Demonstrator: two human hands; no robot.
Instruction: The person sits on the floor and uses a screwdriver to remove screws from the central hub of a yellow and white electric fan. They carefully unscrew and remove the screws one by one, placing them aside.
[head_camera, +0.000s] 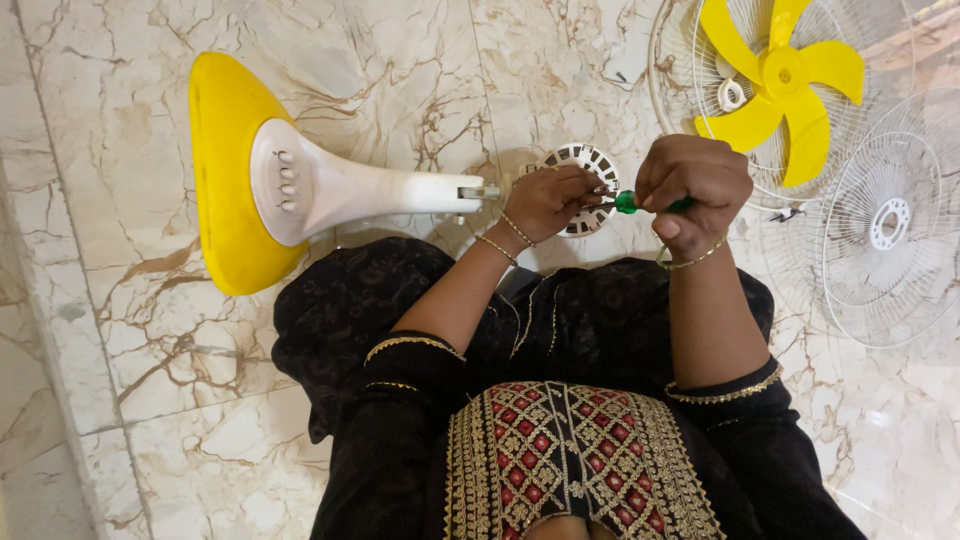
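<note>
Between both hands (625, 195), green-handled screwdriver (627, 202) at motor housing (588, 165)

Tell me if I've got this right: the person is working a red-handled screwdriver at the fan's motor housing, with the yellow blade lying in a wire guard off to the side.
Not quite: the head view shows the screwdriver handle is green, not red. The right hand grips it, the left hand steadies the motor housing, and the yellow blade lies in a wire guard.

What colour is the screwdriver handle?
Green. The screwdriver handle shows in the head view, gripped in the right hand.

Glossy beige marble floor (150, 370) with brown veins, brightly lit.
</note>
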